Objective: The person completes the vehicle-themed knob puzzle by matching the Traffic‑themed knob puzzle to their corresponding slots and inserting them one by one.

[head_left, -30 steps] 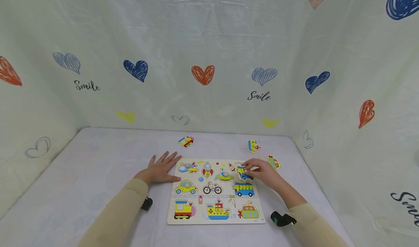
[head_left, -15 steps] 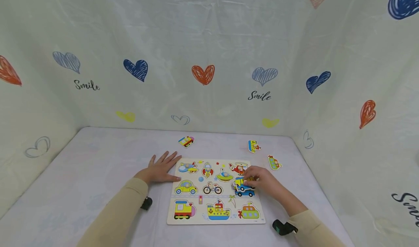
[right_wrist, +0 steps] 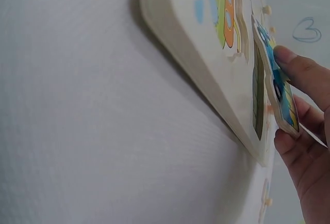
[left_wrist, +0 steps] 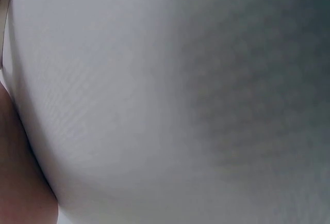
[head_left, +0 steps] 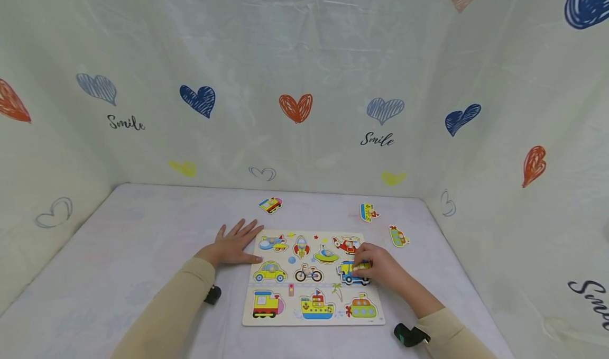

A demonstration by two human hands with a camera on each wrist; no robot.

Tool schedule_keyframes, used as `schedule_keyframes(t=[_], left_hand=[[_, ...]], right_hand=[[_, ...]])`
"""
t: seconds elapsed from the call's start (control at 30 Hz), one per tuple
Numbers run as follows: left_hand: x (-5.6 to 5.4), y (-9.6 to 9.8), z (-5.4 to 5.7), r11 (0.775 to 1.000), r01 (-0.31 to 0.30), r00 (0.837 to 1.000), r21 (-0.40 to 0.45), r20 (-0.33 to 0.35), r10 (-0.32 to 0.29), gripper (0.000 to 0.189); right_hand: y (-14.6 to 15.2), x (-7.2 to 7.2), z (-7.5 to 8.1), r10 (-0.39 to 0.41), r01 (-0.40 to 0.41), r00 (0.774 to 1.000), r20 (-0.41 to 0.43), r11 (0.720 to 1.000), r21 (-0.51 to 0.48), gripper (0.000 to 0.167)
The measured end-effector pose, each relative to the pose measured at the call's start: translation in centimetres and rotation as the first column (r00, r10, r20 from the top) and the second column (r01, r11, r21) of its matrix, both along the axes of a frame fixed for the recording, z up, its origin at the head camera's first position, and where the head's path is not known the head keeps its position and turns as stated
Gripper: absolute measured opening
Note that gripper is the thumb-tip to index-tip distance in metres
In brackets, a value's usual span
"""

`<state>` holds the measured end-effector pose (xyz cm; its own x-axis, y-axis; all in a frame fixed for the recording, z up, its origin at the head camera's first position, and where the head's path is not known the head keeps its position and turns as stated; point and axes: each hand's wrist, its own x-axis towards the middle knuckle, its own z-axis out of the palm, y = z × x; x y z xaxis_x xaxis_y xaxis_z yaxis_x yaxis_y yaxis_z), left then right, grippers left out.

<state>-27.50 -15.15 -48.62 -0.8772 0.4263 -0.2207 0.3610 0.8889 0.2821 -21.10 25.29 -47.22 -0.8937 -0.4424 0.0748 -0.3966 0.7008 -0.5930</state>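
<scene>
White cloth (head_left: 157, 227) is lying beneath the board (head_left: 291, 316); my right hand (head_left: 380, 265) is pinching the bus (right_wrist: 286, 100) above its recess (right_wrist: 258, 97), apparently aligning it; my left hand (head_left: 233, 248), fingers spread, is probably steadying the board.

Pale grey-white backdrop (head_left: 247, 42) on three sides, back and both flanks, faint creases near upper middle; printed hearts scattered across it: red heart (head_left: 296, 108) at centre back, dark blue heart (head_left: 197, 101) to its left, pale blue striped heart (head_left: 385, 110) to its right, yellow hearts (head_left: 393, 178) lower down, outlined heart (head_left: 262, 174) between them; black "Smile" lettering (head_left: 126, 122) repeated; white table (head_left: 142, 237) below, faint pastel blotches on surface; light soft, greyish; tabletop blurred, darker at one side in left wrist view
</scene>
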Motion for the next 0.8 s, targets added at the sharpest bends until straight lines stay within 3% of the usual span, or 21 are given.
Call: schedule_keyframes(t=[0.5,0.8], left_hand=[[0.16,0.10,0.31,1.000,0.002,1.000,0.011,0.007,-0.002,0.096],[0.30,-0.04,0.60,1.000,0.013,1.000,0.024,-0.006,-0.013,0.095]], right_hand=[[-0.05,0.69,0.24,-0.052,0.050,0.994,0.096,0.998,0.025,0.010],[0.10,0.89,0.19,-0.011,0.011,0.998,0.069,1.000,-0.003,0.012]])
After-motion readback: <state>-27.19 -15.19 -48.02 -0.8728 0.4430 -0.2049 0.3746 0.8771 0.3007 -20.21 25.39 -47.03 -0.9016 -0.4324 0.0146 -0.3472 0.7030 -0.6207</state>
